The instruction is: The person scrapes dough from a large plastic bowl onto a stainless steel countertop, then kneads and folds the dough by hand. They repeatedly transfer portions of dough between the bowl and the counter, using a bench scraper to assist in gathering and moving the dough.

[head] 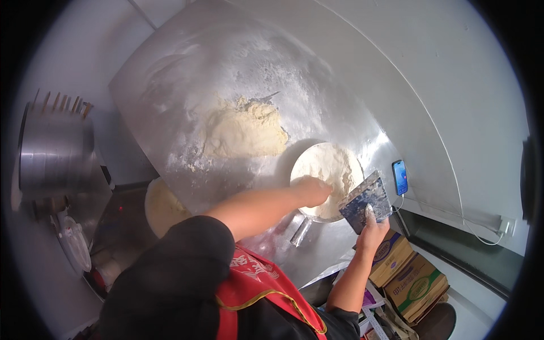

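My left hand (313, 191) reaches into a round pan (293, 170) of white flour (325, 159). Its fingertips are down in the flour, so I cannot see whether they hold any. A metal handle (301, 231) sticks out from the pan towards me. Just right of the pan, my right hand (374, 231) grips a flat, dark dough scraper (367, 204) crusted with flour, thumb on its face. Beyond the pan, to the left, a mass of pale dough (246, 129) lies on the flour-streaked metal worktop (238, 182).
A phone (400, 177) on a white cable leans at the worktop's right edge, beside the wall. Cardboard boxes (414, 284) are stacked below right. A pale round container (163, 208) sits under the left edge. Further left are a large steel vessel (55, 148) and several wooden handles (63, 102).
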Demonstrator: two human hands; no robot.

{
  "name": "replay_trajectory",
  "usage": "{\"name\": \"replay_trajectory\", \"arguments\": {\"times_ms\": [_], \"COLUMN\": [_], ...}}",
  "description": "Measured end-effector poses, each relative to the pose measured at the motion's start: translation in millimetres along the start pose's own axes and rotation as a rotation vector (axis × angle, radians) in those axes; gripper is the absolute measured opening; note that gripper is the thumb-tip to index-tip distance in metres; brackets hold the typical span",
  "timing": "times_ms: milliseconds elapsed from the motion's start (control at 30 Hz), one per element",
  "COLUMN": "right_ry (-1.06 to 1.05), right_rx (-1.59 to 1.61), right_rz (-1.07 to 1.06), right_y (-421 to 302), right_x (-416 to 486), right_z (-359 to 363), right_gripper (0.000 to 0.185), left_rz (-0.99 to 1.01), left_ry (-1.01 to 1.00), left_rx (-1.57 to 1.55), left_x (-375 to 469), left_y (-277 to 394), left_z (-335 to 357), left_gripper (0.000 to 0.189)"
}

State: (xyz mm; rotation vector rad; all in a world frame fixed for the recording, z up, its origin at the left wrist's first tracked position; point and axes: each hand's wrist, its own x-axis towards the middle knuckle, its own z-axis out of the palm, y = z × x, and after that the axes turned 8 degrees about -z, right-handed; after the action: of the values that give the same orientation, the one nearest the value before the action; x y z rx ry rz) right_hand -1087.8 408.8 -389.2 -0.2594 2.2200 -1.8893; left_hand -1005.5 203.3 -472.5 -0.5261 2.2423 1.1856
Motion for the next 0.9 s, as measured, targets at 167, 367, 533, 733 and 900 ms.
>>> {"name": "replay_trajectory", "arguments": {"times_ms": [167,367,533,733,900], "right_ry": [0.087,-0.129,-0.194,-0.067,-0.385], "right_rx": [0.236,0.402,-0.036,-0.347,-0.117], "right_rz": [0.180,0.656,0.288,-0.184,-0.022], "right_y": [21,64,33,-18,-55], "right_x": [-7,-7,17,1,-65], "right_z": [19,44,32,37,146], "right_gripper": [0.032,0.025,0.025,0.034,0.038], "left_rz": [0.010,0.149,0.165,0.132,-0.259], "left_ry": [0.174,0.262,0.558,0.852,1.228], "left_rx": [-0.254,0.080,-0.274,-0.625,-0.805], "left_x": [-24,-118,-145,-226,-320], "left_y": [7,41,-18,-169,-340], "left_z": [-26,-56,-65,-55,9], "left_gripper": [0.054,0.056,0.028,0.017,0.018]}}
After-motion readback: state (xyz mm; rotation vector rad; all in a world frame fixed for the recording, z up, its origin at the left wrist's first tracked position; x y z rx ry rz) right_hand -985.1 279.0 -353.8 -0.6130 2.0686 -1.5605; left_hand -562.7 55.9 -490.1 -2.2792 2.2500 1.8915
